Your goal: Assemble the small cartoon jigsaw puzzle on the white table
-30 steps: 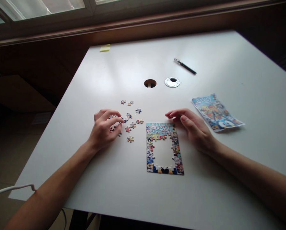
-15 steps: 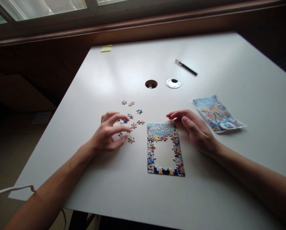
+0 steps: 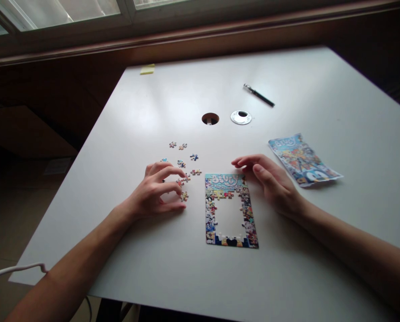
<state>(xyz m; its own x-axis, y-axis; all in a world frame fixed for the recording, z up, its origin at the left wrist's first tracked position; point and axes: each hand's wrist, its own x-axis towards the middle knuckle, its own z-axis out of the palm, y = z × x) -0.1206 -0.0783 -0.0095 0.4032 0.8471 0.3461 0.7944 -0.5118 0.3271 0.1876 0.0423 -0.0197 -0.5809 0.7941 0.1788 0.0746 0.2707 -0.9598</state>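
A partly built jigsaw puzzle (image 3: 246, 210) lies flat on the white table (image 3: 193, 268); its colourful border is joined and its middle is bare. Several loose pieces (image 3: 193, 157) are scattered to its left. My left hand (image 3: 155, 193) arches over the nearest pieces, fingers curled but apart, tips on the table, with one piece (image 3: 184, 196) lying just off its fingertips. My right hand (image 3: 270, 181) rests flat at the puzzle's top right corner, fingers stretched out, holding nothing.
A printed puzzle picture sheet (image 3: 302, 158) lies right of my right hand. Farther back are a black pen (image 3: 258, 95), a round cable hole (image 3: 210, 118), its metal cap (image 3: 240, 117) and a yellow note pad (image 3: 147, 69). A white cable (image 3: 15, 268) hangs past the near left edge.
My left hand slid right and toward me across the loose pieces, its fingers loosening from a tighter curl. My right hand and the puzzle stayed put.
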